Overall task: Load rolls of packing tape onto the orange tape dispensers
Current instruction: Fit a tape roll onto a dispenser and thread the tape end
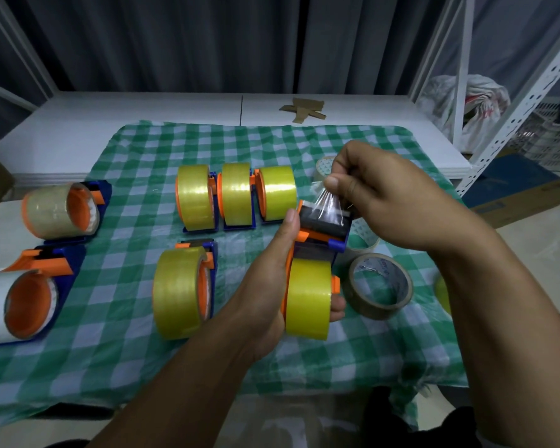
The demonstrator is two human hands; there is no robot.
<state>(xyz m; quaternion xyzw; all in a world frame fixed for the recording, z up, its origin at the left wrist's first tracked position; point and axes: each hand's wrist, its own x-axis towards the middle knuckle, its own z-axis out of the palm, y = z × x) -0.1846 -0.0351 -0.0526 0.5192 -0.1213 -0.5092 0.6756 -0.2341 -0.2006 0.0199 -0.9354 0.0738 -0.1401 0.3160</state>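
My left hand (265, 286) grips the dispenser (324, 232) and its yellow roll (307, 299); my right hand (379, 195) pinches the clear tape end (328, 205). Blue print inside the brown roll (380, 310) is unreadable.

my right hand (392, 202) hides most of a white roll (323, 165). the leftmost dispenser (26, 302) runs off the edge, and the print inside the brown roll (377, 310) is too small to read.

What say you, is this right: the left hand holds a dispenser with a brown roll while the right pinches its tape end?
Not brown: in the head view the roll on the dispenser is yellow. The left hand holds it and the right hand pinches the tape end.
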